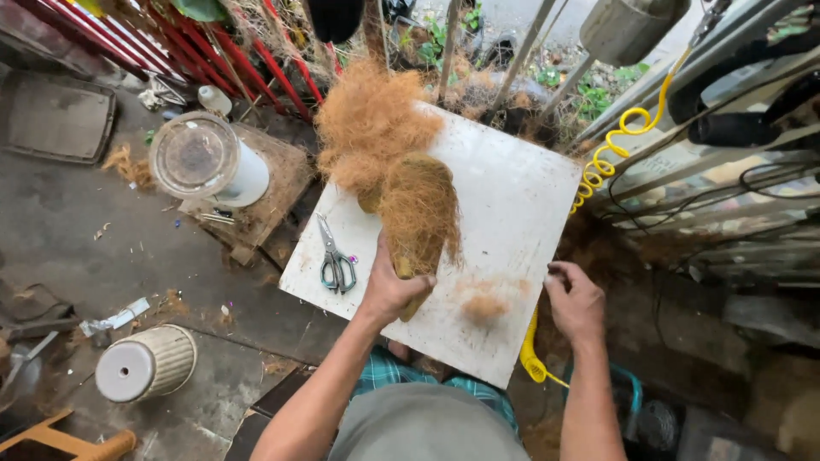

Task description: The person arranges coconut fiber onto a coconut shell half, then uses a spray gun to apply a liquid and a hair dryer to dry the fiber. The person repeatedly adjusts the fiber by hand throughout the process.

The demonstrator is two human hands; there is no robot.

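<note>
My left hand (393, 286) grips the lower end of a coconut-husk piece (418, 213) that stands on a white board (512, 196), brown fibres hanging off it. A large heap of loose coconut fibre (367, 128) lies at the board's far left corner, touching the husk. My right hand (574, 300) rests at the board's right edge with its fingers curled in; whether they pinch any fibre I cannot tell. A small tuft of fibre (484, 307) lies on the board between the two hands. Green-handled scissors (336, 260) lie near the board's left edge.
A yellow coiled hose (602, 162) runs along the board's right side. A white jar with a clear lid (205, 162) stands on a wooden block to the left. A white ribbed pot (147, 365) lies tipped on the concrete floor. Red bars and plants stand behind.
</note>
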